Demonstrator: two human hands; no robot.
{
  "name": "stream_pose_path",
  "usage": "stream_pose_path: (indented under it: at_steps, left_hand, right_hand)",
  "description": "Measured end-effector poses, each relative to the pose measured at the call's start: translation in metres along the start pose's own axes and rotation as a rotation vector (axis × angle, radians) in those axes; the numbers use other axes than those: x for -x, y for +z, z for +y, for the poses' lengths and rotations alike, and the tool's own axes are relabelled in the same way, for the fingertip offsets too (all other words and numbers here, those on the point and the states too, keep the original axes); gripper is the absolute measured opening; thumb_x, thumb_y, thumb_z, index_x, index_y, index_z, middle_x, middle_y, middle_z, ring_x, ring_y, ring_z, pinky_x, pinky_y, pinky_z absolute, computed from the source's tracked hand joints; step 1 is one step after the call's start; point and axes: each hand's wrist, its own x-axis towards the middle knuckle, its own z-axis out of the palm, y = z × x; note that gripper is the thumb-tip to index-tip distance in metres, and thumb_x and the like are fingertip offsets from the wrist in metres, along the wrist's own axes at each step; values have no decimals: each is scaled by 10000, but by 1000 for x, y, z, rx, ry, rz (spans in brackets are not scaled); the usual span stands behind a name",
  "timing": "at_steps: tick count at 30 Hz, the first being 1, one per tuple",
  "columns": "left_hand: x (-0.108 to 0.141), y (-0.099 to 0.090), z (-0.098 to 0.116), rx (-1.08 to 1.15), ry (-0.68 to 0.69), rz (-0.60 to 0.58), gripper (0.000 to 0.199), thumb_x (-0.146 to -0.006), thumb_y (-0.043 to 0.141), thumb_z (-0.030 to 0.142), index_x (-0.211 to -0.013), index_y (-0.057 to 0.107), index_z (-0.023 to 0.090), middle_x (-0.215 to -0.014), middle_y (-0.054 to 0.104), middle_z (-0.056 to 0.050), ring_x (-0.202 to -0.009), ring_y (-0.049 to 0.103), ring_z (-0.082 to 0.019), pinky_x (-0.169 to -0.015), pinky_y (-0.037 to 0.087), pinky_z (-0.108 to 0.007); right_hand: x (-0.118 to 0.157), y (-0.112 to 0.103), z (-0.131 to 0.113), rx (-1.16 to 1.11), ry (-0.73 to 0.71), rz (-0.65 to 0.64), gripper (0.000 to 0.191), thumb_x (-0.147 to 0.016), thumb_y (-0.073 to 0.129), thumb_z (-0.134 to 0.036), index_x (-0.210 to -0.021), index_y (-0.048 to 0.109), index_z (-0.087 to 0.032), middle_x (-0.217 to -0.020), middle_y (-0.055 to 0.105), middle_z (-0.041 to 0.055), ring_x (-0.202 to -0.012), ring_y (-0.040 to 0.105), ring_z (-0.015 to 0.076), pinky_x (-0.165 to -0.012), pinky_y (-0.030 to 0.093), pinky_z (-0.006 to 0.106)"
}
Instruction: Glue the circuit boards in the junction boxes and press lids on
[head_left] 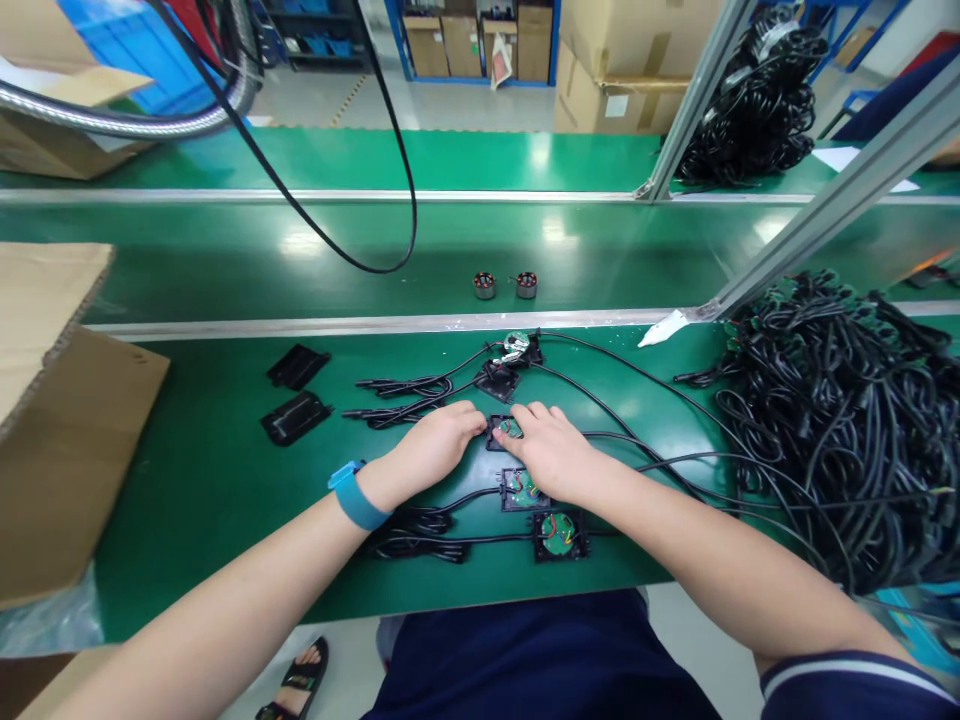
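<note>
The left hand (453, 438) is curling its fingers closely together at the left edge of a small black housing (496, 441); whether it is pinching the edge or a cable there, I cannot tell. The right hand (553, 452) is lying partly open, its thumb reaching onto the green board inside that housing and its fingers extending past the far edge; how firmly it is gripping is unclear. The housing is sitting between the hands on the green counter (225, 500). A blue wristband (360, 498) is circling the left wrist.

Nearer the body, a second open housing (514, 491) and a third open housing (559, 536) are showing boards with coloured wires, and coiled black cables (424, 547) are lying to their left. Just beyond the hands, a white-topped piece (516, 345) is resting beside a dark housing (498, 383).

Farther left, two black covers (297, 418) are lying near a cardboard box (90, 470). Beyond the metal rail (360, 325), two wound coils (484, 286) are standing side by side. At right, a large cable heap (847, 430) is spreading over the counter.
</note>
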Motion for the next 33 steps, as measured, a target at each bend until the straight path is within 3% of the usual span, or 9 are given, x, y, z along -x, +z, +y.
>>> stream_pose_path:
  at_steps: [4, 7, 10, 14, 17, 21, 25, 29, 33]
  left_hand:
    - [13, 3, 14, -181, -18, -38, 291, -949, 399, 107, -798, 640, 170, -802, 587, -53, -726, 557, -171, -670, 452, -284]
    - [20, 0, 20, -136, 22, -45, 254, -947, 450, 122, -778, 632, 177, -775, 609, -48, -762, 558, -188, -698, 458, -298]
    - [13, -8, 16, -67, 49, 101, 176, -956, 484, 159, -864, 632, 184, -853, 646, -52, -859, 571, -201, -812, 475, -333]
    - [-18, -19, 0, -94, -28, 338, 164, -921, 612, 275, -1044, 590, 170, -1072, 651, -104, -1044, 584, -262, -928, 466, -409]
    - [-42, -17, -9, -42, -146, 300, 272, -851, 715, 352, -1001, 571, 176, -989, 665, -86, -934, 626, -260, -822, 492, -380]
    - [-54, -11, -12, -14, -196, 264, 236, -832, 732, 339, -894, 551, 201, -876, 646, -42, -806, 622, -223, -709, 465, -325]
    - [-49, -14, -11, 48, -141, 307, 161, -881, 651, 310, -829, 538, 208, -808, 631, -22, -754, 604, -196, -679, 439, -302]
    - [-41, -22, -7, 281, -210, 325, 132, -908, 549, 286, -1011, 553, 204, -723, 632, 17, -630, 590, -157, -623, 432, -275]
    - [-39, -31, 0, 283, -223, 337, 193, -870, 511, 234, -1060, 532, 205, -763, 638, 13, -655, 586, -150, -631, 428, -267]
  right_hand:
    - [4, -7, -5, 3, -20, -27, 433, -955, 486, -184, -1369, 602, -229, -1201, 556, 178, -1058, 483, 308, -804, 388, 403]
    - [13, -9, -1, -100, -75, -26, 398, -969, 489, -199, -1329, 632, -293, -1226, 570, 143, -1068, 502, 288, -823, 407, 404]
    - [13, -7, 15, -271, -63, 103, 332, -975, 529, -241, -1276, 658, -299, -1298, 578, 105, -1141, 513, 254, -915, 413, 408]
    - [-11, -5, 44, -307, 239, 401, 223, -923, 606, -213, -1128, 676, -157, -1173, 660, 131, -1115, 550, 259, -964, 419, 418]
    - [-36, -1, 59, -254, 432, 410, 217, -859, 663, -161, -1074, 655, -133, -1085, 689, 143, -1046, 581, 285, -921, 446, 428]
    - [-53, 6, 68, -328, 448, 400, 148, -866, 638, -121, -1010, 637, -155, -990, 708, 103, -939, 626, 239, -856, 480, 356]
    - [-47, 11, 64, -362, 307, 492, 88, -913, 567, -129, -939, 639, -171, -937, 697, 90, -891, 643, 207, -833, 493, 311]
    - [-31, 6, 43, -394, 170, 499, 136, -926, 528, -135, -966, 650, -179, -939, 708, 85, -883, 652, 194, -824, 495, 296]
    - [-19, -7, 19, -423, 232, 418, 138, -902, 532, -113, -923, 657, -169, -881, 715, 72, -805, 647, 180, -767, 469, 272]
